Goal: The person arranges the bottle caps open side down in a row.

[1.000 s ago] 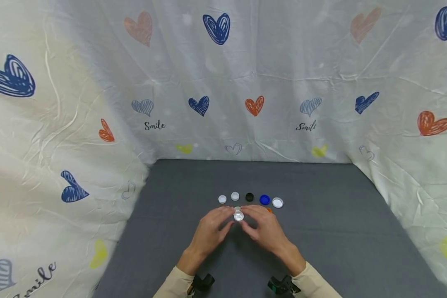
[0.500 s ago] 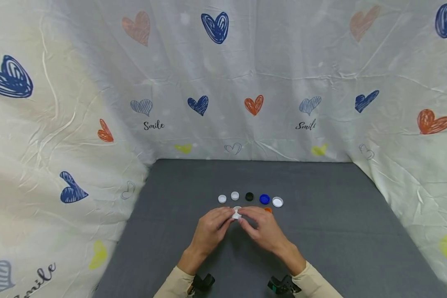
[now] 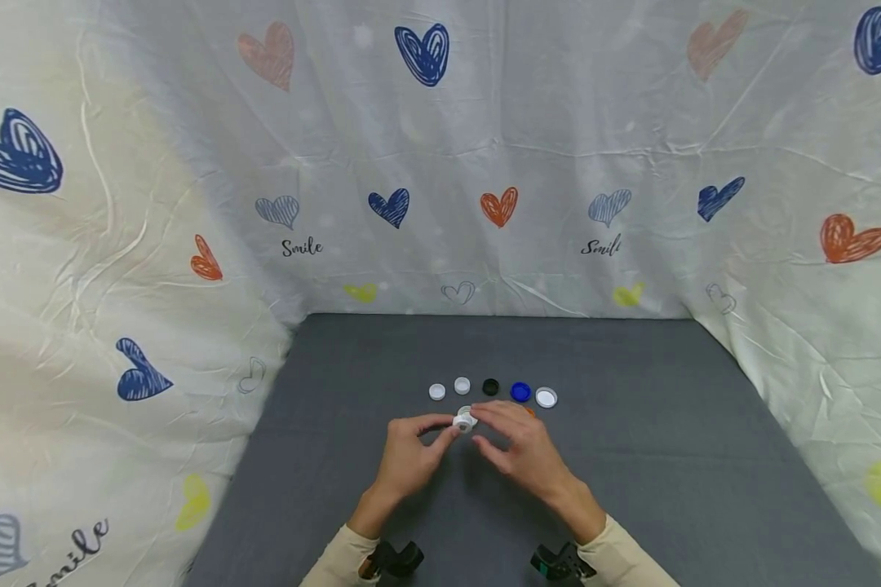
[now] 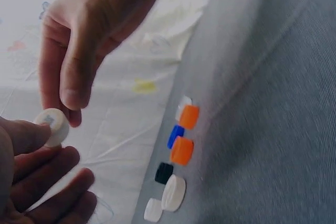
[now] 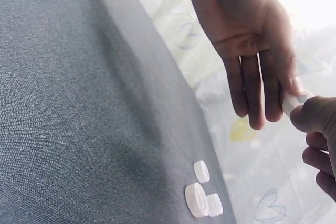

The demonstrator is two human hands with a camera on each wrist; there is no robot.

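Note:
Above the table, my left hand (image 3: 409, 456) pinches a small white bottle cap (image 3: 462, 425) between thumb and forefinger. In the left wrist view, the left thumb lies over the face of this cap (image 4: 59, 131), and a faint grey mark shows on it. The other left fingers are spread loosely below. My right hand (image 3: 517, 448) is beside the cap, with fingers nearly straight and thumb held apart. Its fingertips are at the cap's far edge; whether they touch it I cannot tell.
Beyond the hands lie more caps: two small white ones (image 3: 436, 392), a black one (image 3: 490, 387), a blue one (image 3: 520, 392) and a larger white one (image 3: 546, 398). Two orange caps (image 4: 182, 150) lie closer, largely hidden in the head view. A heart-print curtain (image 3: 440, 147) borders the grey table (image 3: 631, 489).
The white cap has turned over between the fingers, its shiny side no longer facing up. My left forefinger has straightened and the left hand shifted slightly left. The right hand barely moved.

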